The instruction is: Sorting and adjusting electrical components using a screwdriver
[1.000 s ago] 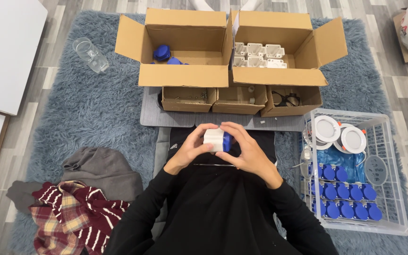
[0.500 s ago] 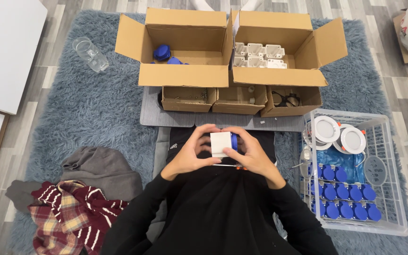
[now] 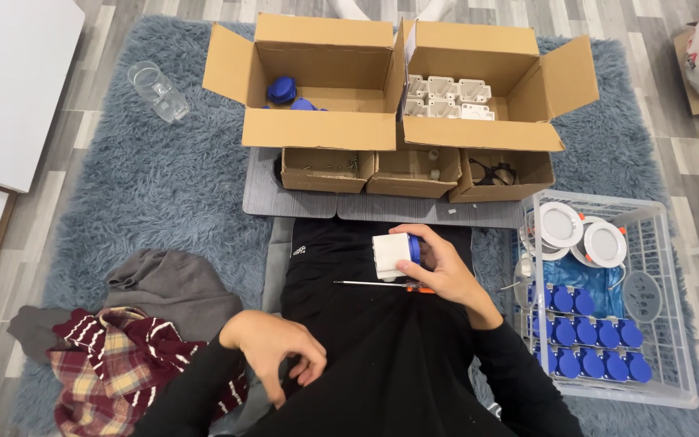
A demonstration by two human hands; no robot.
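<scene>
My right hand (image 3: pixel 443 269) holds a small white housing with a blue back (image 3: pixel 395 254) above my lap. A thin screwdriver with an orange handle (image 3: pixel 382 285) lies across my black trousers just below it. My left hand (image 3: pixel 278 350) rests low on my left thigh, fingers loosely curled, holding nothing. Both forearms are in black sleeves.
Two open cardboard boxes stand ahead, one with blue parts (image 3: pixel 285 89), one with white housings (image 3: pixel 446 95). Three small boxes (image 3: pixel 410 170) sit on a grey board. A white wire basket (image 3: pixel 673 267) at right holds round white lamps and several blue parts. Clothes (image 3: pixel 135 324) lie left; a glass jar (image 3: pixel 158 91) lies far left.
My left hand has let go of the white housing and dropped down to my left thigh. My right hand now holds the housing alone, slightly lower and to the right.
</scene>
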